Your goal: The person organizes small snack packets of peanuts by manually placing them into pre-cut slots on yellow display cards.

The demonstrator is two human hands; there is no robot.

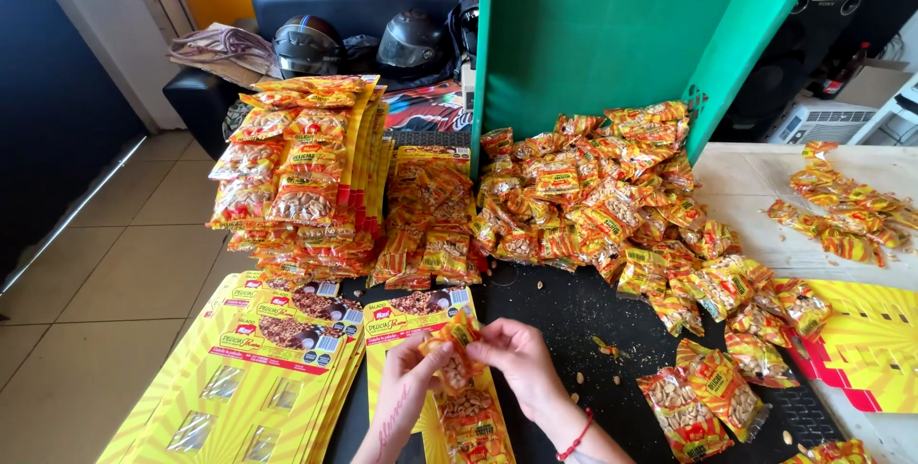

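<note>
Packets dominate the view: a big loose heap of small orange-and-yellow plastic peanut packets (593, 201) is piled on the black table top (574, 320), against an upright green plastic crate (593, 33). Filled yellow cardboard display cards (296, 172) are stacked at the left, and blank yellow cards (249, 368) lie below them. One small peanut packet (457, 349) is pinched between the left hand (406, 378) and the right hand (521, 354), fingers closed on its crinkled edges, above a half-filled card (430, 330). Judged light, soft and slippery, it is best gripped by its sealed top edge.

Yellow display card (406, 325) lower end cut off by bottom edge; forearms cut off too.
</note>
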